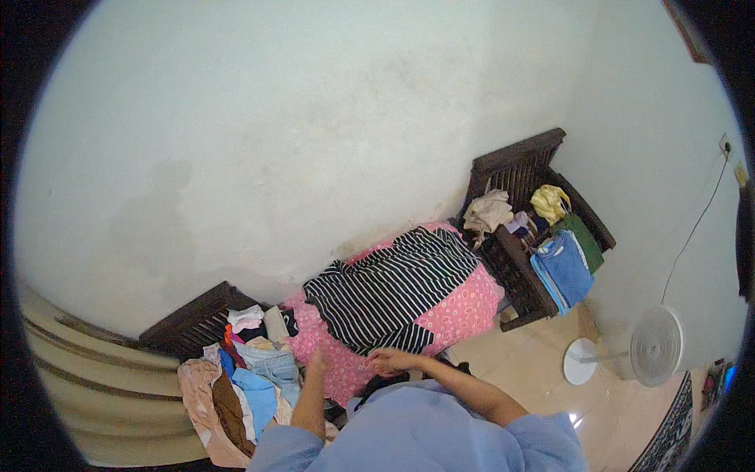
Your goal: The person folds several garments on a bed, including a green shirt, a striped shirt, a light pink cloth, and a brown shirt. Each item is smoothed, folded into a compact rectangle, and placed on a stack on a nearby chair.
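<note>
A black-and-white striped long-sleeved top (395,286) lies spread out on a pink patterned cloth (466,307) in front of me. My right hand (392,361) is at the top's near edge, by a sleeve, its fingers bent. Whether it pinches the fabric is not clear. Over the pink cloth, left of the sleeve, is my left hand (318,360); it looks blurred and its fingers are hard to make out. Some dark cloth (383,386) shows just below my right hand, partly hidden by my body.
On the left, mixed clothes (256,377) are heaped by a dark wooden slatted chair (191,321). Another dark wooden chair (519,162) at right carries crumpled clothes and folded blue garments (563,268). A white pedestal fan (655,348) stands on the tiled floor, its cord running to a wall socket.
</note>
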`<control>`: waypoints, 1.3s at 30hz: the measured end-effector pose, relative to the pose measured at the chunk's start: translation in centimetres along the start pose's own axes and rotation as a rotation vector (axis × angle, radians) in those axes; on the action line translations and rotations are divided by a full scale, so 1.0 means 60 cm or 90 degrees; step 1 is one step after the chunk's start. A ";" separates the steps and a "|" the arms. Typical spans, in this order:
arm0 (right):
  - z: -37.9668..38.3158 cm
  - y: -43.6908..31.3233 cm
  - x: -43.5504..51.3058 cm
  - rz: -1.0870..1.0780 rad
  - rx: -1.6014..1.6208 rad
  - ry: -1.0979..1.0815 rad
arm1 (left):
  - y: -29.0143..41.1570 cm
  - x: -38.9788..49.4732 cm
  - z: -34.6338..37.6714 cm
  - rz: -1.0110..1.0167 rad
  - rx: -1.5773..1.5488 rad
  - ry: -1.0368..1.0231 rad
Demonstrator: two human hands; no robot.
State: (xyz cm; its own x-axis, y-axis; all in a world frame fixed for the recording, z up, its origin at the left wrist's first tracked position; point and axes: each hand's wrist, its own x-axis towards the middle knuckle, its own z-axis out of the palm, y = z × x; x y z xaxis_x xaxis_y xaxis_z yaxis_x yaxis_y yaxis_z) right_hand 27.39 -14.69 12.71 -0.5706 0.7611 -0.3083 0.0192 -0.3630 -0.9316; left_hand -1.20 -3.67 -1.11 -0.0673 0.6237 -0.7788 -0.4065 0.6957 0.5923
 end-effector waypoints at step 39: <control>-0.633 0.178 -0.127 -0.011 -0.056 0.745 | -0.150 -0.334 0.159 0.136 -0.288 -0.057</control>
State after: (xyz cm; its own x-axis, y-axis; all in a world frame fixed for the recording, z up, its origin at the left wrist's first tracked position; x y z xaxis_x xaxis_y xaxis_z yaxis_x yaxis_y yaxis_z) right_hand 63.11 -3.94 -2.23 0.5308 0.8124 -0.2416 0.1016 -0.3440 -0.9335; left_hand 12.52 -19.05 11.13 -0.1213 0.7771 -0.6175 -0.7471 0.3381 0.5723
